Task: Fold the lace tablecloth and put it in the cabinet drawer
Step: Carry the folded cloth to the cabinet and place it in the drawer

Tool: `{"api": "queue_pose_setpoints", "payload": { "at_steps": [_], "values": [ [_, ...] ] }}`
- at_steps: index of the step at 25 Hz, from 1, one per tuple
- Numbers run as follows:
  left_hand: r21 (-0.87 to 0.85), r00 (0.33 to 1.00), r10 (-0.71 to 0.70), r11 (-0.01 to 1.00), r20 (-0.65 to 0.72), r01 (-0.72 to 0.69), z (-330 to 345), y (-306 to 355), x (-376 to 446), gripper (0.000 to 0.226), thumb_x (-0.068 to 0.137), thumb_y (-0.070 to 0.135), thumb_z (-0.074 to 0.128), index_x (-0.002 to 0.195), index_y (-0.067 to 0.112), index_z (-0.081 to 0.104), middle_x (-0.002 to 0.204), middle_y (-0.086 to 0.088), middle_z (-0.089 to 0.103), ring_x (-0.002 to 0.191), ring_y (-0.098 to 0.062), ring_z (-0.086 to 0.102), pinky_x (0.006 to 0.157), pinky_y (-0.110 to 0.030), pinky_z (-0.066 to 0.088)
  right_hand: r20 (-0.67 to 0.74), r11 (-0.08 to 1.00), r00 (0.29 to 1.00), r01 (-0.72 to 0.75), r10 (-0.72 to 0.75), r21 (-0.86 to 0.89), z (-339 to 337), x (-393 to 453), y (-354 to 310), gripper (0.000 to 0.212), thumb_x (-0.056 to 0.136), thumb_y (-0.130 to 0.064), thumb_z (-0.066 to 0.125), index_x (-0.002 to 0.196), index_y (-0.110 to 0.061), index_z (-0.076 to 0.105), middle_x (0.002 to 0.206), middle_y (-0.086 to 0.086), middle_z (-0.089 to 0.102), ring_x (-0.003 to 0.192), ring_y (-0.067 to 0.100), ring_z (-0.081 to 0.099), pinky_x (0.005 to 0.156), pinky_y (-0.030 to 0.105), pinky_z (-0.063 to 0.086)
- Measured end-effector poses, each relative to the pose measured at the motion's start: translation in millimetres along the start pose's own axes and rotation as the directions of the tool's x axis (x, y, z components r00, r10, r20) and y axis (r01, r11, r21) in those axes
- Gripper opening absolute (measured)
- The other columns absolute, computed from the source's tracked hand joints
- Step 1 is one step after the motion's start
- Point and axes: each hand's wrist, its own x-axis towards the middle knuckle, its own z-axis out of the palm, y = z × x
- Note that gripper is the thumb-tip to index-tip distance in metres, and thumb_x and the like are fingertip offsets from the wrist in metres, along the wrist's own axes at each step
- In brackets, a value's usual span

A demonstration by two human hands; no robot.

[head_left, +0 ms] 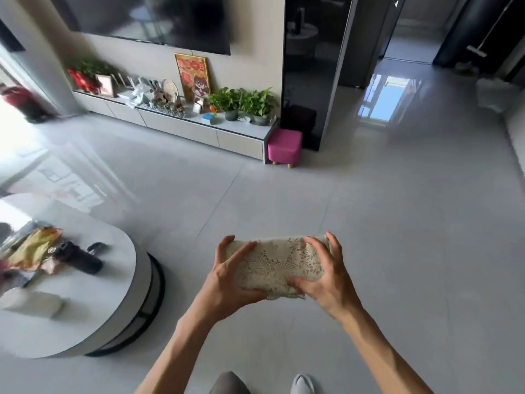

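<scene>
The cream lace tablecloth (pixel 277 264) is folded into a small thick rectangle, held in the air over the grey tiled floor in front of me. My left hand (pixel 230 282) grips its left end, thumb on top and fingers beneath. My right hand (pixel 324 275) clasps its right end and near edge. The low cabinet (pixel 199 132) with closed drawer fronts runs along the far wall under a dark TV, a few steps ahead and to the left.
A round white coffee table (pixel 93 302) with a black bottle and wrappers stands close on my left. A pink stool (pixel 285 147) sits at the cabinet's right end beside a black glossy panel. Potted plants and frames crowd the cabinet top. A hallway opens at far right.
</scene>
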Motion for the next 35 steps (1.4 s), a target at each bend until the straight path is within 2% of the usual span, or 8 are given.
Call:
{"api": "queue_pose_setpoints", "payload": {
  "at_steps": [4,12,14,18,25,28,31,35],
  "values": [
    [0.006,0.999,-0.05,0.999,0.005,0.05,-46.8,-52.6,97.3,0.098,0.051,0.039,0.09,0.137,0.043,0.044,0.145,0.017,0.011,0.112,0.018,0.035,0.079,0.01,0.031,0.029,1.0,1.0,-0.004,0.005,-0.013,45.1,121.0,-19.4,0.09,0.064,-0.046,0.088,0.142,-0.036,0.043,0.162,-0.005,0.007,0.144,0.011,0.026,0.102,0.018,0.027],
    [0.004,0.995,-0.098,0.995,0.021,0.098,-166.5,-177.7,303.1,0.099,0.049,0.04,0.089,0.137,0.042,0.044,0.142,0.019,0.011,0.111,0.0,0.04,0.077,0.011,0.03,0.05,0.999,0.998,-0.046,0.047,-0.021,150.3,356.1,-80.5,0.089,0.063,-0.049,0.087,0.139,-0.041,0.042,0.161,-0.003,0.008,0.142,0.012,0.029,0.101,0.019,0.029],
    [0.033,0.995,-0.083,0.996,0.054,0.081,-188.3,-190.5,345.5,0.1,0.05,0.042,0.089,0.138,0.043,0.043,0.145,0.016,0.011,0.109,-0.003,0.044,0.079,0.008,0.032,0.033,0.997,0.997,-0.076,0.077,-0.013,161.7,395.3,-94.2,0.089,0.063,-0.048,0.088,0.139,-0.04,0.042,0.161,-0.002,0.009,0.142,0.012,0.03,0.101,0.019,0.029],
    [0.048,0.995,-0.051,0.998,0.091,0.047,-225.4,-227.4,455.4,0.099,0.053,0.042,0.09,0.14,0.04,0.042,0.15,0.011,0.009,0.11,-0.008,0.046,0.087,-0.013,0.043,-0.007,0.995,0.995,-0.096,0.097,0.018,185.5,505.6,-106.6,0.087,0.064,-0.044,0.088,0.138,-0.041,0.043,0.161,-0.005,0.01,0.141,0.011,0.028,0.099,0.018,0.028],
    [0.037,0.989,-0.106,0.994,0.1,0.102,-270.8,-291.4,649.0,0.098,0.054,0.041,0.091,0.14,0.037,0.043,0.15,0.006,0.01,0.115,-0.012,0.043,0.092,-0.02,0.045,-0.001,0.99,0.991,-0.133,0.133,0.056,223.3,720.2,-113.9,0.083,0.066,-0.036,0.088,0.138,-0.034,0.046,0.16,0.001,0.017,0.143,0.013,0.027,0.1,0.017,0.027],
    [-0.068,0.979,-0.184,0.979,0.09,0.191,-305.9,-316.3,717.4,0.087,0.059,0.046,0.089,0.135,0.034,0.05,0.148,0.006,0.02,0.129,-0.008,0.037,0.1,-0.024,0.044,0.031,0.988,0.989,-0.147,0.145,0.053,235.6,802.8,-133.8,0.085,0.065,-0.032,0.089,0.138,-0.03,0.047,0.157,0.002,0.021,0.141,0.01,0.028,0.102,0.016,0.026],
    [-0.173,0.976,-0.216,0.96,0.041,0.22,-333.7,-345.5,775.3,0.073,0.067,0.041,0.081,0.134,0.035,0.052,0.147,0.007,0.027,0.134,-0.01,0.036,0.1,-0.014,0.039,0.005,0.988,0.99,-0.144,0.144,0.061,255.1,866.1,-147.0,0.086,0.066,-0.035,0.089,0.14,-0.028,0.046,0.157,0.002,0.021,0.141,0.01,0.028,0.106,0.019,0.026],
    [-0.202,0.969,-0.241,0.947,0.062,0.248,-368.1,-411.8,866.8,0.083,0.063,0.035,0.082,0.138,0.038,0.047,0.146,0.005,0.029,0.13,-0.009,0.038,0.099,-0.024,0.041,0.011,0.973,0.981,-0.193,0.194,0.129,316.0,954.5,-152.9,0.084,0.065,-0.039,0.089,0.136,-0.039,0.045,0.156,-0.002,0.021,0.126,-0.013,0.025,0.101,0.018,0.027]
  ]
}}
